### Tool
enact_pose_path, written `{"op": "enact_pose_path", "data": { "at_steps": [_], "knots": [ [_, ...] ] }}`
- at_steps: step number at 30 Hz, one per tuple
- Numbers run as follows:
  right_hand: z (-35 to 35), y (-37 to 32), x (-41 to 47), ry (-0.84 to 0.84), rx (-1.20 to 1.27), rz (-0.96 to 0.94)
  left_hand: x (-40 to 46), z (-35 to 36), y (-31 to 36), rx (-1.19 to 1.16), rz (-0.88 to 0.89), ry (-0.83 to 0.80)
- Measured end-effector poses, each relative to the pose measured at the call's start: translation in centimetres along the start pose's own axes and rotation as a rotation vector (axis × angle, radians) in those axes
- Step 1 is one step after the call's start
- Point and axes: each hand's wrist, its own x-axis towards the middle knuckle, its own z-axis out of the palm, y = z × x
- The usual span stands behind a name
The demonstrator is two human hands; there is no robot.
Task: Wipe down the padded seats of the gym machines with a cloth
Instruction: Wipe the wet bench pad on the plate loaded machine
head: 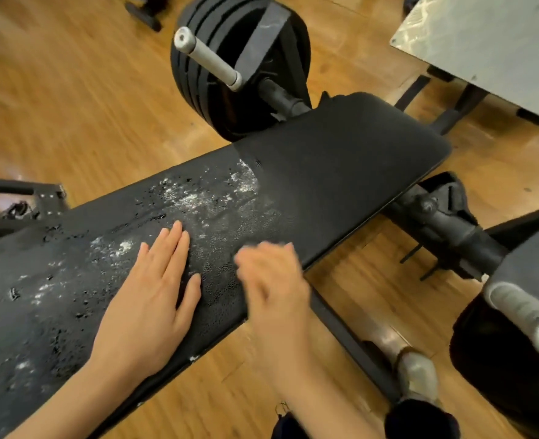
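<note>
Nearest the lens, the left hand [154, 289] lay flat on the long black padded bench seat [341, 172], fingers straight and close together, palm down, holding nothing. The right hand [271, 280] was just beside it over the pad's near edge, motion-blurred; its fingers looked loosely bent, but whether they held anything could not be told. No cloth was visible anywhere in view. The seat ran diagonally across the frame; its near half was cracked and flaking, with white powdery residue [204, 194] scattered over the worn vinyl, while the far end looked smooth and intact. A stack of black weight plates on a grey steel bar sleeve [208, 61] stood beyond the far edge, a second grey bar end [524, 308] at lower right, wood-plank floor [71, 90] beneath. Risks, as judged: bare-handed rubbing would likely smear the residue rather than lift it; hard strokes over the cracked patch could peel more vinyl loose and scatter flakes to the floor; a sweeping arm could strike the bar end close on the right. Containers: none seen, no bucket, spray bottle or bin in view.
</note>
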Motion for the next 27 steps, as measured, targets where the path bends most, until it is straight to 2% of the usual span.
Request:
{"op": "enact_pose_path", "data": {
  "at_steps": [1, 2, 5, 9, 10, 13, 16, 17, 21, 25, 27],
  "knots": [
    [0.4, -0.4, -1.2, -0.082, 0.057, -0.066, 0.0, 0.0, 0.0, 0.002, -0.004, -0.006],
    [0.0, -0.4, -1.8, -0.095, 0.146, -0.108, 0.0, -0.1, 0.1, 0.006, -0.005, -0.012],
    [-3.5, 0.2, 0.3, 0.027, 0.261, -0.126, 0.1, -0.2, 0.2, 0.029, -0.018, -0.013],
    [-6.0, 2.9, 5.3, 0.189, 0.146, 0.249, 0.2, -0.2, 0.5, 0.044, -0.040, -0.017],
    [-5.8, 1.7, 5.4, 0.202, 0.124, 0.265, 0.2, -0.1, 0.5, 0.045, -0.043, -0.016],
    [-4.2, -2.7, 1.3, 0.098, 0.089, -0.004, 0.1, -0.1, 0.7, 0.079, -0.047, -0.014],
    [-4.3, -2.7, 0.0, -0.057, 0.121, -0.131, 0.2, -0.3, 0.9, 0.095, -0.045, -0.035],
    [-4.5, -1.9, 1.7, -0.064, 0.104, -0.137, 0.1, -0.3, 0.9, 0.103, -0.044, -0.038],
    [-4.5, -0.2, 8.4, -0.008, 0.028, 0.129, 0.2, -0.2, 0.9, 0.115, -0.051, -0.021],
    [-5.8, -2.4, 1.7, -0.045, 0.052, 0.003, 0.1, 0.2, 0.8, 0.108, -0.031, -0.028],
    [-6.3, -2.6, 1.3, -0.066, 0.056, -0.054, 0.2, 0.2, 0.8, 0.103, -0.037, -0.015]
  ]
}}
